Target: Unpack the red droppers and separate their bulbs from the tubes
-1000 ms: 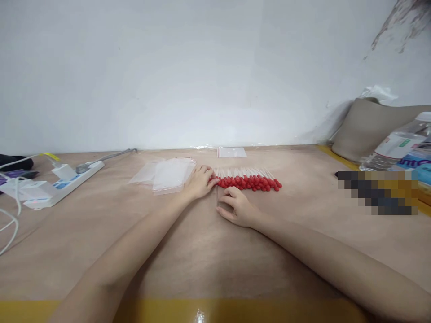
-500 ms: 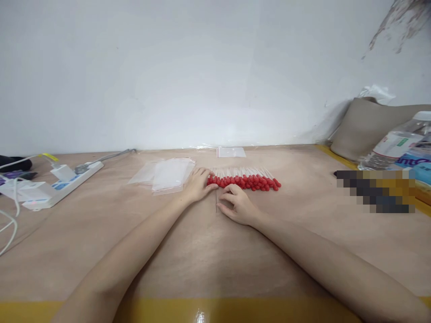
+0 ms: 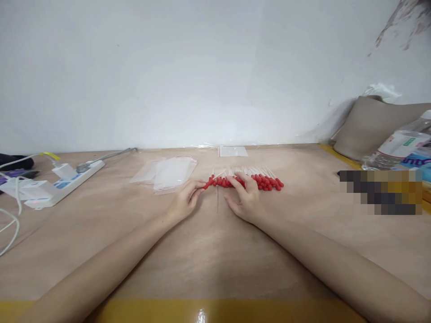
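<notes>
A row of white sticks with rounded red tips point(image 3: 266, 180) lies on the table ahead of me, red ends towards me. At the row's left end my left hand point(image 3: 184, 198) is closed, thumb and fingers pinching a red tip point(image 3: 208, 183). My right hand point(image 3: 248, 199) rests over the middle of the row with fingers apart; its fingertips touch the red tips, and its thumb is off to the left on the table side. A thin dark line point(image 3: 217, 199) runs on the table between both hands.
Clear zip bags point(image 3: 173, 172) lie to the left, another bag point(image 3: 233, 151) at the back. A power strip point(image 3: 63, 186) with chargers and cables sits far left. On the right are a plastic bottle point(image 3: 393, 150), a grey-brown rolled sheet point(image 3: 360, 128) and a blurred-out object point(image 3: 380, 192).
My left hand has drawn back to the left and now pinches a red tip. My right hand has moved forward and right, spreading its fingers onto the row.
</notes>
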The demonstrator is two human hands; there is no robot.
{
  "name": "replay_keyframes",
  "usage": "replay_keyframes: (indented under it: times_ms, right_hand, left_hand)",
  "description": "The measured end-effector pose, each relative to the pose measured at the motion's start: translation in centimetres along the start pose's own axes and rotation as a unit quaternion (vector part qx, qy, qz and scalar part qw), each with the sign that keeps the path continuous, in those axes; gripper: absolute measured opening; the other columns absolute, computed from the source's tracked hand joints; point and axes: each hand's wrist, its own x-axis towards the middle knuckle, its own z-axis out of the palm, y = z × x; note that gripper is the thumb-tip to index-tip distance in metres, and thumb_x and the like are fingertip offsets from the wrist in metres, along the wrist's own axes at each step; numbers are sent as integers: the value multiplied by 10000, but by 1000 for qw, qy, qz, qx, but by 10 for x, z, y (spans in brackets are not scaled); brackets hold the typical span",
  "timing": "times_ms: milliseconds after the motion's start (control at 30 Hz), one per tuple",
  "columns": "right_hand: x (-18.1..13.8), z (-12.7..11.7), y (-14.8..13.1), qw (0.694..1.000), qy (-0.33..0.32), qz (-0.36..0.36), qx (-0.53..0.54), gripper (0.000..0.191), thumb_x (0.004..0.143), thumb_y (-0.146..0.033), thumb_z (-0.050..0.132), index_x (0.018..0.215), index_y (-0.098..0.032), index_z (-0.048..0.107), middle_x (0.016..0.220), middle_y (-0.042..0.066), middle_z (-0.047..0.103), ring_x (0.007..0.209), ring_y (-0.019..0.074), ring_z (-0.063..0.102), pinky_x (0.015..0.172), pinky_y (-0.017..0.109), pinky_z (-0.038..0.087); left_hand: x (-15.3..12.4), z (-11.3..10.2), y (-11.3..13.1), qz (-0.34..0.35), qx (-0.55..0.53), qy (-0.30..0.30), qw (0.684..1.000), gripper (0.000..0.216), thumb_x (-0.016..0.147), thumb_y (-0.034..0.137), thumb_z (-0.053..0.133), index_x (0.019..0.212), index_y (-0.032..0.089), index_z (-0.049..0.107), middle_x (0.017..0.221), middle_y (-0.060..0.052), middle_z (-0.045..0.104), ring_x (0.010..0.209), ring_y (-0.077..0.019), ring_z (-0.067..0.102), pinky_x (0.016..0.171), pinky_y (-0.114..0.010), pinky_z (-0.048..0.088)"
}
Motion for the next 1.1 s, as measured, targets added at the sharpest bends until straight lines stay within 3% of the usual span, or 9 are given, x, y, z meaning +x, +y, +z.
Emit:
replay_keyframes:
  times_ms: [100, 200, 333, 500, 700, 1100]
  right_hand:
    - [3, -2, -1, 997, -39, -51, -52, 473, 806, -313, 523, 1259, -213, 431, 1275, 128, 435, 1189, 280, 352, 976, 471, 223]
    - [5, -1, -1, 993, -79, -77, -47, 342, 836, -316, 496, 1171, -246, 519, 1097, 74, 593, 1090, 236, 452, 983, 483, 157]
    - [5, 0, -2, 991, -105, -77, -24, 229, 866, -297, 452, 1014, -225, 612, 735, 15, 639, 763, 148, 514, 910, 412, 230]
    - [6, 3, -3, 987, -135, -84, -17, 236, 874, -284, 419, 895, -188, 634, 678, 25, 597, 719, 143, 471, 803, 357, 267]
    - [6, 5, -5, 983, -151, -105, 2, 257, 883, -273, 392, 852, -177, 628, 652, 26, 569, 691, 138, 435, 747, 331, 272]
    - [4, -4, -9, 978, -132, -163, 12, 206, 873, -233, 412, 843, -195, 612, 607, 12, 538, 658, 136, 386, 716, 330, 284]
  left_hand:
    - [-16, -7, 0, 4, -5, -29, 1000, 169, 855, 146, 445, 982, 194, 545, 988, -63, 614, 953, -153, 576, 837, -323, 472]
    - [-23, -8, -2, 5, -12, -42, 999, 163, 857, 152, 443, 968, 194, 555, 974, -62, 625, 924, -149, 589, 810, -316, 487]
    - [-20, -8, 3, 14, -22, -66, 997, 181, 863, 176, 424, 976, 192, 565, 985, -70, 626, 962, -158, 576, 841, -328, 477]
    - [-10, -2, 16, 5, 55, -100, 994, 375, 810, 329, 540, 1168, 225, 508, 1180, -84, 548, 1108, -216, 485, 957, -412, 371]
    - [-3, 12, 19, 36, 123, -102, 987, 174, 838, 335, 505, 887, 227, 632, 908, -22, 656, 896, -166, 559, 920, -385, 344]
    - [-8, -1, 28, 58, 185, -177, 965, 237, 875, 299, 390, 798, 213, 597, 718, -4, 607, 795, -166, 504, 1006, -467, 191]
